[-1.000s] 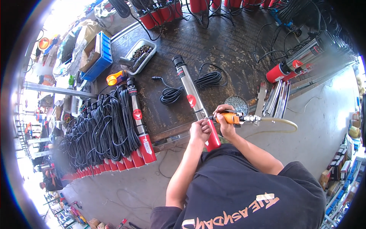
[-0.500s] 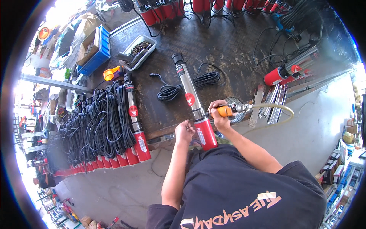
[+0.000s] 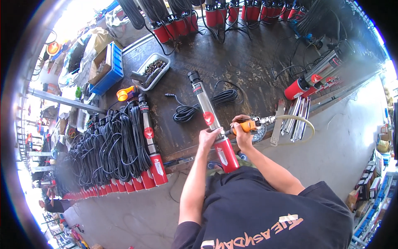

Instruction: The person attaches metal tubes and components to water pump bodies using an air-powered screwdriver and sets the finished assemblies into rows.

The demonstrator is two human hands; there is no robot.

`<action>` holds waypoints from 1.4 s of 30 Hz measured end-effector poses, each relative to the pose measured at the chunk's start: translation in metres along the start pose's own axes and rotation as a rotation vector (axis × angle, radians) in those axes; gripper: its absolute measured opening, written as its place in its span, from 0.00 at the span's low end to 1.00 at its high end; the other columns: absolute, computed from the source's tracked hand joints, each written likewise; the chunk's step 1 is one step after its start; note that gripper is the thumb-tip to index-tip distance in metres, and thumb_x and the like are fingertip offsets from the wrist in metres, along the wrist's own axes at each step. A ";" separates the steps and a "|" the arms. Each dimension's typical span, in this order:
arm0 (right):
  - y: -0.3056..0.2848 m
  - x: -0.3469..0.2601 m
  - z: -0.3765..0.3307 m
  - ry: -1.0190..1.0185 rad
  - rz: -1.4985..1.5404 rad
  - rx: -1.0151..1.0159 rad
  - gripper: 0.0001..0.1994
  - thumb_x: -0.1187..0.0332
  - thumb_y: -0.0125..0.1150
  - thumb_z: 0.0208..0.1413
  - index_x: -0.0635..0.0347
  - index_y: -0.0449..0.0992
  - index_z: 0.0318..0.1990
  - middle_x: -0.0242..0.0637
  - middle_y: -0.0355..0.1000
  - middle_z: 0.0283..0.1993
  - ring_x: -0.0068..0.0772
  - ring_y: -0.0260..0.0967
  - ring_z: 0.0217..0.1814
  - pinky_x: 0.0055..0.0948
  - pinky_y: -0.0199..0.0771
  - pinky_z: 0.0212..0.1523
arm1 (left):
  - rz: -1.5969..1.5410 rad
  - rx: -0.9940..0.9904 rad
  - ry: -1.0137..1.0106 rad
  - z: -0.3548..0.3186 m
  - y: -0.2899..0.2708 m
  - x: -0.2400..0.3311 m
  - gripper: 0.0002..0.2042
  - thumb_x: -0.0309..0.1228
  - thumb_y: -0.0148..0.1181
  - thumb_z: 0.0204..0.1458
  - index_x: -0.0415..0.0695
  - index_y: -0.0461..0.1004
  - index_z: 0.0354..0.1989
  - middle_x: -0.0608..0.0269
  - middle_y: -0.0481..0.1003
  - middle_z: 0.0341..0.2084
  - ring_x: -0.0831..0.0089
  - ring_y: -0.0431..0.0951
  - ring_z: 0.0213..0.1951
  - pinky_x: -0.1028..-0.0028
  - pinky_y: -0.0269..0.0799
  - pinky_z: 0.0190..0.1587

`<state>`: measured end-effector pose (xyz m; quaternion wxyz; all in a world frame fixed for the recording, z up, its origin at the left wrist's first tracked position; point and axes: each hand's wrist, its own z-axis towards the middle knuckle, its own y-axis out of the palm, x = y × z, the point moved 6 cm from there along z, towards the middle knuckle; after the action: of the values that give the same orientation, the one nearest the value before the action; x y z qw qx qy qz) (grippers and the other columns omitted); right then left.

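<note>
A submersible pump [image 3: 202,101], a slim silver tube with a red lower end, lies across the table edge with its red end toward me. My left hand [image 3: 208,139] is closed on the tube just above the red part. In my right hand [image 3: 243,139] is an orange air screwdriver [image 3: 248,126], its tip pointed at the pump's side near the joint. Whether the tip touches the pump is hard to see. A pale hose [image 3: 304,121] curves from the tool's back end. A coiled black cable [image 3: 226,98] lies beyond the pump.
At left stands a row of similar pumps with bundled black cables [image 3: 124,139]. A white tray of small parts [image 3: 162,71] and a blue crate [image 3: 116,68] are farther back. Red pumps [image 3: 295,90] and metal strips [image 3: 299,118] lie at right; more pumps [image 3: 211,17] line the far edge.
My left hand has come from beside the pump onto its tube and taken hold of it. The right hand still holds the air screwdriver at the joint. The whole view has shifted slightly downward.
</note>
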<state>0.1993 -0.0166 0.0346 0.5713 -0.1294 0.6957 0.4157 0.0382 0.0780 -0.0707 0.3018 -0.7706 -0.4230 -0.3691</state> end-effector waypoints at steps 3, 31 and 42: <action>-0.018 0.005 0.010 0.092 -0.026 0.071 0.12 0.81 0.53 0.55 0.59 0.68 0.46 0.35 0.71 0.37 0.27 0.71 0.37 0.28 0.74 0.44 | 0.211 0.115 -0.018 -0.020 0.006 0.014 0.25 0.49 0.74 0.44 0.36 0.84 0.40 0.54 0.84 0.31 0.68 0.84 0.35 0.68 0.77 0.43; 0.095 -0.134 0.000 -0.402 0.076 -0.225 0.11 0.80 0.52 0.54 0.63 0.64 0.45 0.43 0.65 0.43 0.28 0.66 0.33 0.34 0.73 0.43 | -1.357 -0.441 -0.062 -0.092 0.005 0.116 0.08 0.30 0.60 0.63 0.37 0.77 0.41 0.61 0.76 0.26 0.78 0.73 0.23 0.81 0.66 0.22; 0.118 -0.111 0.039 -0.297 0.112 -0.199 0.13 0.77 0.54 0.51 0.60 0.67 0.46 0.41 0.67 0.41 0.28 0.66 0.32 0.35 0.70 0.42 | -1.387 -0.457 -0.168 -0.056 -0.001 0.123 0.09 0.32 0.62 0.61 0.38 0.76 0.38 0.62 0.76 0.24 0.79 0.72 0.20 0.82 0.66 0.22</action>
<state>0.1834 0.0526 0.1854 0.6283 -0.0837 0.5650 0.5282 0.0650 0.0875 0.0611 -0.2029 -0.3953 -0.7475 -0.4938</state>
